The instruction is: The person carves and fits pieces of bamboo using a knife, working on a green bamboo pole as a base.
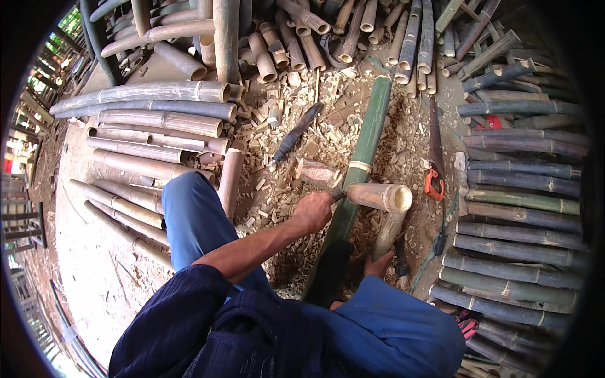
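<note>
A long green bamboo pole (370,129) stretches away from me between my legs, with a dark-covered foot (334,264) on its near part. My left hand (314,212) is closed round a slim dark tool (339,196) whose tip meets the pole; its exact kind is hidden. My right hand (377,265), by my right knee, is closed round the handle (391,232) of a bamboo mallet. The mallet's thick head (376,196) lies across the pole, close by the slim tool's end. My knee hides the right forearm.
Wood chips (271,195) cover the ground around the pole. A dark sheathed-looking tool (296,133), a pale carved wood piece (318,172) and an orange-handled saw (434,183) lie nearby. Bamboo lengths are piled left (157,121), right (517,242) and at the back (261,57).
</note>
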### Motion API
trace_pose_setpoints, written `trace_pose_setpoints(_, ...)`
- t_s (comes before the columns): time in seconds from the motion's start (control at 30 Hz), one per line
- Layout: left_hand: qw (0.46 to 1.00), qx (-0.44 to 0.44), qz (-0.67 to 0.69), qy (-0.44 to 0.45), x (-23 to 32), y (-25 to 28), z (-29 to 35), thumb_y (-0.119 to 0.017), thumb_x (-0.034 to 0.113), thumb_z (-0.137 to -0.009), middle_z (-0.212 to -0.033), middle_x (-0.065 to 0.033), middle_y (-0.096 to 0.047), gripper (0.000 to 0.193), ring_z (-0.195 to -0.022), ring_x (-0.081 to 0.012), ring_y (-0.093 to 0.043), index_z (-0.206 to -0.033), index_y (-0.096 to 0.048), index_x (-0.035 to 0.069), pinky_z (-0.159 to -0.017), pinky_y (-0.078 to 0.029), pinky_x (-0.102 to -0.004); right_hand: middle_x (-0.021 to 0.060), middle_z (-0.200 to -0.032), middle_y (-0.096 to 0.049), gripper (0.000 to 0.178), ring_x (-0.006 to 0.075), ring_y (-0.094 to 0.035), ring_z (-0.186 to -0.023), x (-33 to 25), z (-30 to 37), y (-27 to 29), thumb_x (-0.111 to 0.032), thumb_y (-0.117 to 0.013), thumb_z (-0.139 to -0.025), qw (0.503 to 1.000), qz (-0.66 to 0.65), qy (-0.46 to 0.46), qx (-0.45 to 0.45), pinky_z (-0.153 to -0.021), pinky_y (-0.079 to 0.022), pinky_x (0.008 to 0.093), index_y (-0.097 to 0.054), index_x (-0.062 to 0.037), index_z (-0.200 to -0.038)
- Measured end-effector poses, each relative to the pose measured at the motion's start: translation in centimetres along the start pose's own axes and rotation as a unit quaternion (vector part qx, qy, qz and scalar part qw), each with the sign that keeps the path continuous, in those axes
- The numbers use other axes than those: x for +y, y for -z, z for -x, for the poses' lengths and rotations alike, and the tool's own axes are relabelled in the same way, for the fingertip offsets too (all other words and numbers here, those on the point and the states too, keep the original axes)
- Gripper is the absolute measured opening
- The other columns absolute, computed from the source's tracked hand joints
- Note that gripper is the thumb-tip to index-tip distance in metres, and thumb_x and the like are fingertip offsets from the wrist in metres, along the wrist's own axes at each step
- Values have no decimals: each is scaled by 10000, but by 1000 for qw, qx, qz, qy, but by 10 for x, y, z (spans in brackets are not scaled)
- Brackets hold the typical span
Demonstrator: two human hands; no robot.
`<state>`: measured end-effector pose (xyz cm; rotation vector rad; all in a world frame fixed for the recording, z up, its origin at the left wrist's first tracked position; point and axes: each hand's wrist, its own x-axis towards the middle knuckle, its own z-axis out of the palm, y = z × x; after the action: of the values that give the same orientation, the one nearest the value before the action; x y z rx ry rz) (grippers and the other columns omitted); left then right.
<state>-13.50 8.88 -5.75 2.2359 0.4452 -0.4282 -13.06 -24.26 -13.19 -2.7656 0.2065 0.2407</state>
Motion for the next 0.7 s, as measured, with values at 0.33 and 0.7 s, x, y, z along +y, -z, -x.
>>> trace_pose_setpoints(0.33,938,-106,318,88,23,-28,4,-613,273,-1025,-633,-84,-655,387,-530,-180,-629,-794,-701,-25,-477,-488,-367,315,-1385,-412,848,489,-427,-1320,13,-3,0,-118,-767,-827,996,-86,20,-20,-1100,-357,520,-268,67,-1487)
trace_pose_setpoints(0.7,807,169,513,239,-77,-4,18,-594,181,-966,-676,-57,-611,182,-556,-134,-589,-885,-673,38,-484,-448,-339,323,-1380,-471,965,462,-510,-1279,13,5,7,-258,-839,-786,991,-111,-65,-45,-1064,-411,504,-280,69,-1500)
